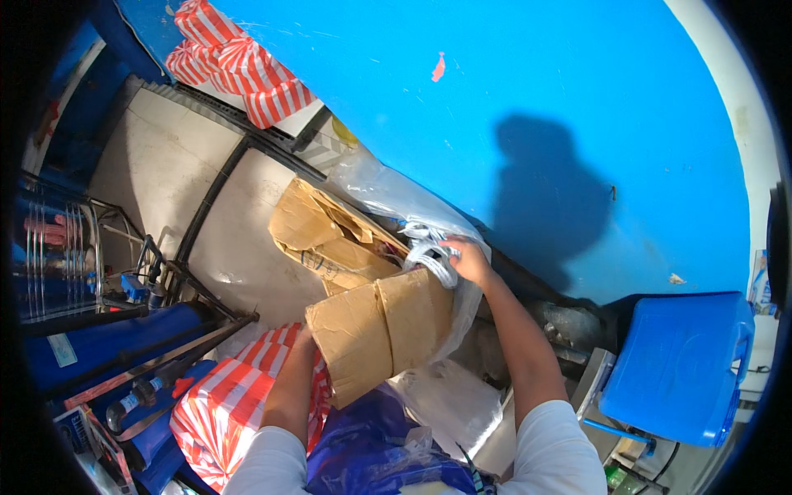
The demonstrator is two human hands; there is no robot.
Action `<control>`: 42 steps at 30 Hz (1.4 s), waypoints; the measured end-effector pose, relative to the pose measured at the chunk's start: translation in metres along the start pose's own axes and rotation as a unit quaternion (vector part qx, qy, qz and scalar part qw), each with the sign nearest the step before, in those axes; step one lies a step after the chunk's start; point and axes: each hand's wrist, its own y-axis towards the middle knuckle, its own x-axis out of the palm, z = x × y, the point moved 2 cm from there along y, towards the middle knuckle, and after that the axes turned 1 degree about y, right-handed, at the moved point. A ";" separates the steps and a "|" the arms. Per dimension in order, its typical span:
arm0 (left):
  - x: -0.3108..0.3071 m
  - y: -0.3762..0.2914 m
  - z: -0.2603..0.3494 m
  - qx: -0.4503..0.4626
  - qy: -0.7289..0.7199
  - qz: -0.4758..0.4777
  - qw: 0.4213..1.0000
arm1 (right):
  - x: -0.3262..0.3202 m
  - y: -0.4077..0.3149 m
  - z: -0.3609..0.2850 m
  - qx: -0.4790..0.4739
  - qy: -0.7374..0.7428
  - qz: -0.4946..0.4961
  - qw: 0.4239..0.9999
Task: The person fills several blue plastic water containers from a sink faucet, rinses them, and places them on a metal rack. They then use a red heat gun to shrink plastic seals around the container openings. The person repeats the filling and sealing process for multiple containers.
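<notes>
My right hand (470, 260) grips a bundle of coiled pale grey cord (427, 247) at the edge of an open cardboard box (383, 334). The box is worn and tilted, with its flaps spread; one flap bears printing. Its inside is mostly in shadow, so the contents are hard to make out. My left forearm (291, 390) reaches to the box's near left side, where the flap hides most of my left hand. A clear plastic bag (396, 185) lies along the far side of the box, by the blue wall.
A red-and-white striped bag (229, 414) stands beside my left forearm, and more striped bags (241, 68) are stacked at the far left. Dark metal racks (216, 303) with blue pipes line the left. A blue jerrycan (674, 365) stands at right, against the blue wall (433, 124).
</notes>
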 end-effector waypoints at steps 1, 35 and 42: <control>-0.003 0.005 -0.007 -0.001 -0.011 -0.010 1.000 | -0.001 -0.010 -0.003 0.000 0.022 0.019 1.000; 0.070 0.148 -0.035 0.211 0.119 -0.059 0.968 | -0.131 -0.132 0.068 0.283 -0.028 0.318 0.905; 0.102 0.115 -0.017 0.203 -0.054 -0.083 0.974 | -0.045 -0.173 0.034 0.341 -0.087 0.204 0.914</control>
